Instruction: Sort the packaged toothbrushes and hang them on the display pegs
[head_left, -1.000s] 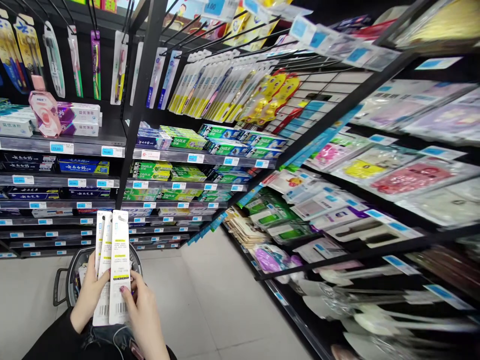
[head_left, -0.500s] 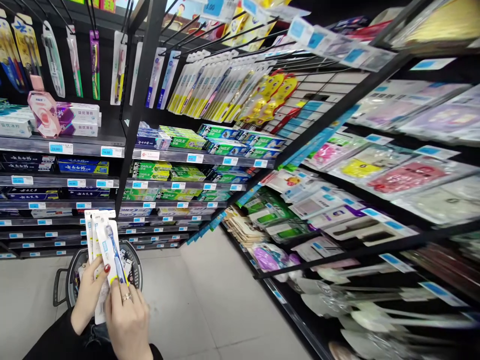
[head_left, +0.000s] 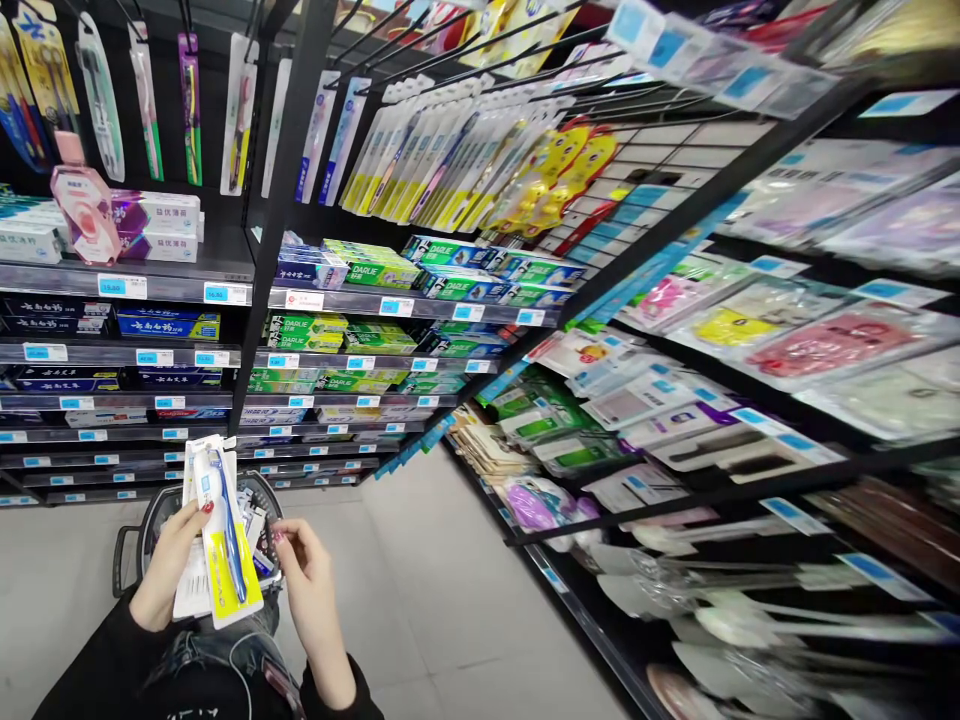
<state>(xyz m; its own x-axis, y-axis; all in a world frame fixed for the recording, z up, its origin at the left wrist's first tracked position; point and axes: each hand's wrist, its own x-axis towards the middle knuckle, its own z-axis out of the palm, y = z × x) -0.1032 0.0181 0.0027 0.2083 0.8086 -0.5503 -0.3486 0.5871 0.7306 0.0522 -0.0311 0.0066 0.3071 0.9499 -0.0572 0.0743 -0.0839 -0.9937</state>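
Observation:
My left hand point(head_left: 174, 555) is closed around several packaged toothbrushes, fanned together in front of my body. The top toothbrush pack point(head_left: 226, 540) has a clear and yellow card with a dark blue toothbrush in it. Behind it, more white packs are partly hidden. My right hand point(head_left: 304, 560) is apart from the packs, just to their right, with loosely bent fingers and nothing visible in them. Below both hands is a dark grey shopping basket point(head_left: 154, 500) with several packaged items point(head_left: 255, 520) in it, partly covered by the packs.
Ahead, a shelf holds boxes of toothpaste point(head_left: 375, 265) and a pink bottle point(head_left: 86, 205). Toothbrush packs point(head_left: 442, 160) hang from hooks above. A rack point(head_left: 675, 500) of packaged goods runs along the right, beside the grey tiled floor point(head_left: 405, 570).
My right hand has let go of the front toothbrush pack and moved right, away from the packs. The left hand still holds them, now tilted and lower over the basket.

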